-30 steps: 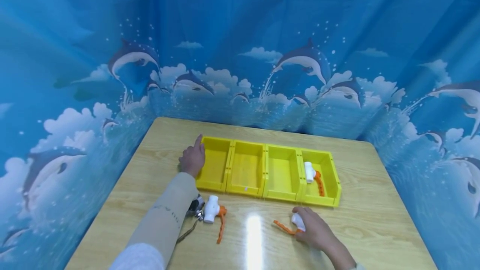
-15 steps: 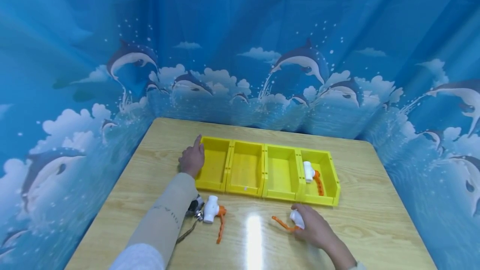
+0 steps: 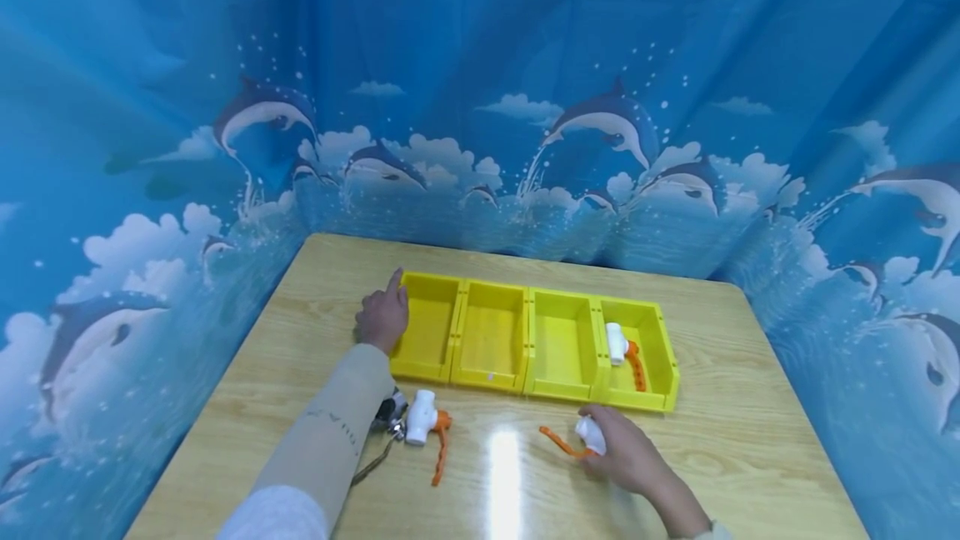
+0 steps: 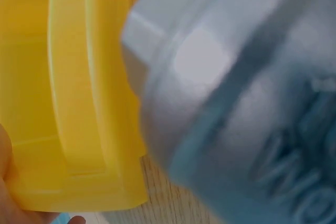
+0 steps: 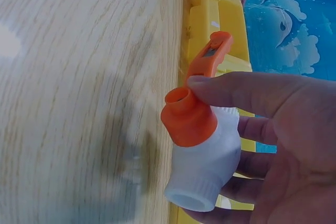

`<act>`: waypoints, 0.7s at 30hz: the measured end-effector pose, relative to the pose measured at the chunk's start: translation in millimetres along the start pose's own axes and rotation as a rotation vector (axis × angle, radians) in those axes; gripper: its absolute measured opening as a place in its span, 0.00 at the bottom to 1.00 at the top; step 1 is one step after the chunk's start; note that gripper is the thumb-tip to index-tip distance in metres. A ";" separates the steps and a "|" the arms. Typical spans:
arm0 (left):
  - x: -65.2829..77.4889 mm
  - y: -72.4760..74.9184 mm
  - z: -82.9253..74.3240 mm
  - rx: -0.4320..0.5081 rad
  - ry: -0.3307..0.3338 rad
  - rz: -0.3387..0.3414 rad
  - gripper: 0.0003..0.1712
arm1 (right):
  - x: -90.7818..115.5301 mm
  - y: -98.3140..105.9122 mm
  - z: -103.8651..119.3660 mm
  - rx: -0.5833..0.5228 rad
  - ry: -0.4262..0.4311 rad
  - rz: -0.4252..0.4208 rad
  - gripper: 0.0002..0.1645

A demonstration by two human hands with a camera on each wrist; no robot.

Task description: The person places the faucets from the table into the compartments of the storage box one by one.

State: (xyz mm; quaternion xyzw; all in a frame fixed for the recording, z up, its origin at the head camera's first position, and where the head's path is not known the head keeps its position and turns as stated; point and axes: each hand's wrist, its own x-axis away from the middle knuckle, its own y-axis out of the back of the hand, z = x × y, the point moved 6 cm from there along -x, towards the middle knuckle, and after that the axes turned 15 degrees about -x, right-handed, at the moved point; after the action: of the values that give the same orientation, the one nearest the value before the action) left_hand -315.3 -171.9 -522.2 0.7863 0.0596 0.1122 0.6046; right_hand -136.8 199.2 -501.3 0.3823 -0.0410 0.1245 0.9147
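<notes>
My right hand (image 3: 626, 452) holds a white plastic ball valve (image 5: 207, 153) with an orange lever handle (image 5: 210, 56), just above the table. The thumb presses near the base of the lever; the fingers curl behind the white body. My left hand (image 3: 382, 319) grips the left wall of the leftmost yellow bin (image 3: 427, 367), thumb on the inner side. A similar white valve (image 3: 422, 417) with an orange lever lies in front of the bins. Another white valve (image 3: 617, 344) lies in the rightmost bin. Beside my left forearm sits a silver metal fitting (image 4: 210, 77) with raised letters, partly hidden.
The yellow bins stand in a joined row across the wooden table (image 3: 720, 357). A thin brownish strip (image 3: 371, 469) lies by the left forearm. A blue dolphin-print curtain (image 3: 480, 107) surrounds the table's back and sides.
My right hand has shifted slightly to the left with the ball valve, whose lever tip has risen a little in view. The left hand stays at the bin wall.
</notes>
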 end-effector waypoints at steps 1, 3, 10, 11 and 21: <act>-0.4 0.4 0.1 -0.003 -0.001 -0.004 0.29 | -0.2 -0.2 0.8 -0.004 0.001 0.000 0.38; -0.9 1.0 0.3 -0.011 -0.003 -0.008 0.29 | -0.5 -0.5 2.5 -0.011 0.006 -0.002 0.38; -0.7 2.4 0.8 -0.023 -0.017 -0.015 0.29 | -3.4 -1.1 7.6 -0.014 0.018 -0.017 0.37; -0.7 2.7 0.4 -0.034 -0.026 -0.025 0.28 | -3.7 -1.3 8.1 -0.013 0.022 -0.019 0.37; 0.7 2.5 -8.6 -0.166 -0.190 -0.067 0.30 | -5.6 -4.9 8.0 -0.029 0.015 -0.016 0.37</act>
State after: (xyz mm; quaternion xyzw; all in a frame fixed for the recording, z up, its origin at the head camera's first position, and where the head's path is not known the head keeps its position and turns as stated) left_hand -316.8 -164.3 -517.6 0.7384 0.0188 0.0213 0.6738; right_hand -140.8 189.1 -499.9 0.3682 -0.0328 0.1194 0.9215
